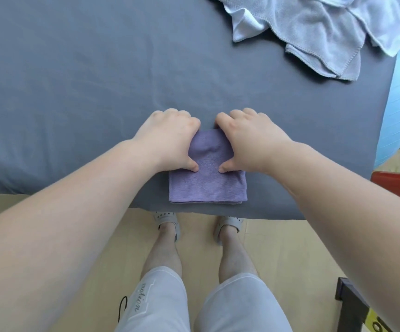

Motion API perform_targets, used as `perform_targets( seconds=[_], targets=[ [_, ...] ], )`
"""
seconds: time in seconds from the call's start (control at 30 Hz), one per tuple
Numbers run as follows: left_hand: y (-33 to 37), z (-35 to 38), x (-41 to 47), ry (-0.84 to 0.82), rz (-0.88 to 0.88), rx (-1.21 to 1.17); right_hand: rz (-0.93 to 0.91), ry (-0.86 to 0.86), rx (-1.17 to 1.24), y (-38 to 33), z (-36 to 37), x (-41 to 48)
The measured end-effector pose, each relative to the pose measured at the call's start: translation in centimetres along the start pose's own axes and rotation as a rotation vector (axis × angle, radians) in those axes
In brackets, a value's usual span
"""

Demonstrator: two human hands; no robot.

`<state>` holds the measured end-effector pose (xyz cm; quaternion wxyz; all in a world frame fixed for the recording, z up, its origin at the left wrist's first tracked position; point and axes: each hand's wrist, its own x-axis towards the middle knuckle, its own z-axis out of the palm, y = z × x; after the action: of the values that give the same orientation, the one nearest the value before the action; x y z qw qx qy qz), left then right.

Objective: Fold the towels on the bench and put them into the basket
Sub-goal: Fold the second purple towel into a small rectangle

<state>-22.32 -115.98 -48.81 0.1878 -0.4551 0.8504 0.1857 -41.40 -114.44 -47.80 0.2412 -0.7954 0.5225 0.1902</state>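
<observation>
A purple towel [207, 185], folded into a small square, lay on the grey bench [74, 80] close to its near edge. It was gripped at its far end by both hands. The left hand [170, 137] was curled over the far left corner, fingers tucked past the far edge and thumb pressed on the cloth. The right hand [249, 137] was set the same way on the far right corner, its thumb near the left thumb. A small ridge of cloth was raised between the hands. A heap of unfolded pale towels [314, 27] lay well apart at the bench's far right. The basket was not seen.
</observation>
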Motion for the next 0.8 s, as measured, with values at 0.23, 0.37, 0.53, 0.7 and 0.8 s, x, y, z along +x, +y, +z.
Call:
perform_targets(
  seconds=[0.23, 0.37, 0.53, 0.7, 0.8],
  targets=[
    [0.6, -0.4, 0.7, 0.02, 0.028, -0.007, -0.006, -0.087, 0.102, 0.1, -0.4, 0.8],
    [-0.4, -1.5, 1.5, 0.244, 0.022, -0.015, -0.004, 0.141, 0.156, 1.2, -1.8, 1.5],
    [-0.3, -1.0, 1.8, 0.541, 0.084, 0.069, -0.011, 0.158, 0.204, 2.0, -1.5, 0.4],
    [-0.2, 2.0, 0.3, 0.746, 0.092, 0.02, 0.007, 0.465, 0.065, 0.4, 2.8, -1.1],
    [-0.7, 3.8, -0.9, 0.761, 0.062, -0.001, 0.049, 0.653, 0.052, -0.9, 5.1, -1.6]
  ],
)
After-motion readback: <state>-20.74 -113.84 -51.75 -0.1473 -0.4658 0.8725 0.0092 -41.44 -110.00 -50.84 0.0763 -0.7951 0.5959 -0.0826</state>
